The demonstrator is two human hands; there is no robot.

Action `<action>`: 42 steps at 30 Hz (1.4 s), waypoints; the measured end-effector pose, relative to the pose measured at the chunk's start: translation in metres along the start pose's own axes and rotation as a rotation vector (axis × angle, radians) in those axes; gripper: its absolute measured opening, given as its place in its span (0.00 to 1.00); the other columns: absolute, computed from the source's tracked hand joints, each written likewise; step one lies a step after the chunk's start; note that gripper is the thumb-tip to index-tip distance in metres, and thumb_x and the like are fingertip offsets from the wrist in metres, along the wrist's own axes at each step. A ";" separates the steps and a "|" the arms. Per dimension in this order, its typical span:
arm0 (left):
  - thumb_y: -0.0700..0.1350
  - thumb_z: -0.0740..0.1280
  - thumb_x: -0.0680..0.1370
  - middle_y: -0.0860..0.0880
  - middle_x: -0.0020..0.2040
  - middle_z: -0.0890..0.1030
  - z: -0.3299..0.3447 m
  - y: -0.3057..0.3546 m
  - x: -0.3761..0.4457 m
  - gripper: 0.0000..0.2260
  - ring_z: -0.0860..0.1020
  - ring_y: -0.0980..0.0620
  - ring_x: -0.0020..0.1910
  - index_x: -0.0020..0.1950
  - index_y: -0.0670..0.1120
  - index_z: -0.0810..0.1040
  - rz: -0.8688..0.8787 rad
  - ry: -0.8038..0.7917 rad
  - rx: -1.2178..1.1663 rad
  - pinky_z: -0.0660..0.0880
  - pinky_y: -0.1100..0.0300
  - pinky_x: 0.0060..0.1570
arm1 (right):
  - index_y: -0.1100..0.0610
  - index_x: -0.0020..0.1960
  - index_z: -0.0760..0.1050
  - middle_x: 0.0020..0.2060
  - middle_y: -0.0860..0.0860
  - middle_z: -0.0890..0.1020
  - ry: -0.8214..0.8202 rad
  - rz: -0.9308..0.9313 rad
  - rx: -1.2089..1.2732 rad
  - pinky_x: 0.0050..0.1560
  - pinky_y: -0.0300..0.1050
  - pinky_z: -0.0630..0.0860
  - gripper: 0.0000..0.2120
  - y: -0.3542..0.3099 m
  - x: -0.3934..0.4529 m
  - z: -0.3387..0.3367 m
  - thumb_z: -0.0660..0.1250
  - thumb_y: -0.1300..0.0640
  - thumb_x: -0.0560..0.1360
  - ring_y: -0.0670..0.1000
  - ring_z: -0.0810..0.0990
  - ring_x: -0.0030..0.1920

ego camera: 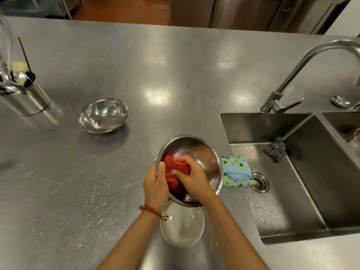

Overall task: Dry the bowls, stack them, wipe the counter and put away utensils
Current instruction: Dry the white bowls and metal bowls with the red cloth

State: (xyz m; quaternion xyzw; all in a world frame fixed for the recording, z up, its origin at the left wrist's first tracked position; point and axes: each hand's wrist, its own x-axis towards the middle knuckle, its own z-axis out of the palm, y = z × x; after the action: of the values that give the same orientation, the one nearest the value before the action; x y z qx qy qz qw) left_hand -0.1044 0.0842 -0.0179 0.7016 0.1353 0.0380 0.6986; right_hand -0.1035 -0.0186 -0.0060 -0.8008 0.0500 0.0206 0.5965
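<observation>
Both hands are busy over the near edge of the steel surface [175, 78]: the left hand [155, 184] grips the rim of a steel bowl [206, 152], thumb hooked inside, and holds it tilted toward the person, while the right hand [191, 179] clutches a bunched red cloth [175, 172] and presses it against the inner wall. To dry it well, the person would probably do best to turn the bowl with the left hand as the cloth sweeps round, reaching the bottom curve and the rim, then wiping the outside, since trapped water would spread once the bowls are stacked. This bowl is shiny, smooth and rounded, so it may slip if the grip loosens. Below it a white bowl [182, 228] sits on the surface, and a second steel bowl [104, 115] stands well apart to the left, apparently wet inside. Water droplets [101, 211] dot the surface near the left arm. A canister of utensils [27, 94] stands at far left.
</observation>
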 end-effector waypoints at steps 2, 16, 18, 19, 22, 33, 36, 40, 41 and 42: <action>0.45 0.58 0.79 0.51 0.39 0.78 -0.003 0.001 0.002 0.11 0.76 0.54 0.40 0.41 0.53 0.76 -0.027 -0.006 -0.037 0.73 0.61 0.41 | 0.57 0.54 0.76 0.47 0.44 0.77 -0.139 -0.072 0.022 0.52 0.27 0.70 0.14 0.000 -0.001 -0.007 0.71 0.66 0.69 0.35 0.75 0.48; 0.42 0.59 0.79 0.53 0.28 0.71 0.001 0.006 -0.006 0.17 0.71 0.65 0.25 0.30 0.51 0.70 0.027 0.032 -0.027 0.68 0.75 0.25 | 0.52 0.61 0.68 0.49 0.54 0.73 0.485 0.017 -0.561 0.44 0.44 0.70 0.13 -0.004 0.016 -0.011 0.59 0.58 0.77 0.56 0.74 0.49; 0.41 0.58 0.79 0.53 0.27 0.69 0.000 0.008 -0.002 0.18 0.69 0.64 0.23 0.29 0.50 0.68 0.055 0.055 -0.013 0.66 0.75 0.24 | 0.56 0.62 0.68 0.52 0.58 0.75 0.406 0.104 -0.581 0.48 0.48 0.73 0.13 -0.001 0.014 -0.015 0.57 0.59 0.77 0.58 0.74 0.51; 0.40 0.58 0.79 0.52 0.27 0.68 -0.001 0.008 0.000 0.18 0.69 0.64 0.23 0.29 0.50 0.68 0.067 0.062 -0.003 0.65 0.75 0.24 | 0.57 0.62 0.67 0.53 0.59 0.75 0.338 0.127 -0.668 0.50 0.49 0.74 0.13 -0.001 0.011 -0.016 0.58 0.60 0.77 0.59 0.74 0.52; 0.41 0.58 0.79 0.51 0.28 0.69 -0.001 0.007 0.004 0.17 0.69 0.60 0.26 0.29 0.49 0.69 0.049 0.088 0.033 0.66 0.75 0.24 | 0.55 0.61 0.70 0.53 0.55 0.77 0.087 0.172 -0.663 0.50 0.47 0.74 0.14 0.000 0.003 -0.021 0.63 0.61 0.75 0.54 0.75 0.50; 0.42 0.58 0.79 0.52 0.30 0.73 -0.001 -0.002 -0.010 0.15 0.72 0.57 0.30 0.32 0.51 0.73 0.018 0.008 0.047 0.69 0.74 0.28 | 0.51 0.57 0.72 0.52 0.50 0.78 0.185 -0.020 -0.407 0.55 0.41 0.70 0.13 -0.004 0.013 -0.007 0.65 0.60 0.74 0.49 0.75 0.52; 0.42 0.59 0.79 0.52 0.28 0.68 -0.006 0.001 -0.005 0.18 0.67 0.57 0.27 0.28 0.49 0.67 0.027 0.074 0.037 0.68 0.70 0.28 | 0.54 0.63 0.67 0.55 0.57 0.75 0.202 0.037 -0.702 0.48 0.45 0.70 0.15 0.001 0.014 -0.014 0.60 0.60 0.77 0.56 0.75 0.52; 0.42 0.58 0.79 0.51 0.29 0.71 -0.009 0.005 0.006 0.17 0.69 0.56 0.29 0.30 0.50 0.70 0.047 0.081 0.044 0.69 0.65 0.31 | 0.53 0.60 0.69 0.51 0.55 0.77 0.010 0.081 -0.816 0.48 0.44 0.73 0.14 0.004 0.004 -0.016 0.62 0.61 0.76 0.53 0.76 0.50; 0.42 0.58 0.79 0.50 0.29 0.71 -0.008 0.004 0.007 0.17 0.69 0.55 0.30 0.30 0.50 0.70 0.042 0.079 0.050 0.69 0.63 0.32 | 0.53 0.58 0.72 0.50 0.54 0.78 -0.049 0.078 -0.742 0.48 0.41 0.72 0.13 0.004 0.002 -0.016 0.63 0.62 0.74 0.52 0.77 0.50; 0.42 0.58 0.79 0.50 0.30 0.71 -0.007 0.003 0.006 0.17 0.69 0.54 0.30 0.30 0.50 0.70 0.032 0.076 0.060 0.69 0.63 0.32 | 0.53 0.57 0.74 0.50 0.53 0.79 -0.104 0.069 -0.648 0.47 0.38 0.69 0.13 0.003 0.000 -0.014 0.65 0.62 0.73 0.50 0.76 0.49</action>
State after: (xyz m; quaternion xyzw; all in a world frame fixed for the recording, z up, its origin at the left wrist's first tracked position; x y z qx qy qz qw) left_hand -0.0994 0.0922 -0.0157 0.7224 0.1516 0.0719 0.6708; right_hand -0.1039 -0.0332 -0.0044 -0.9447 0.0375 0.0965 0.3113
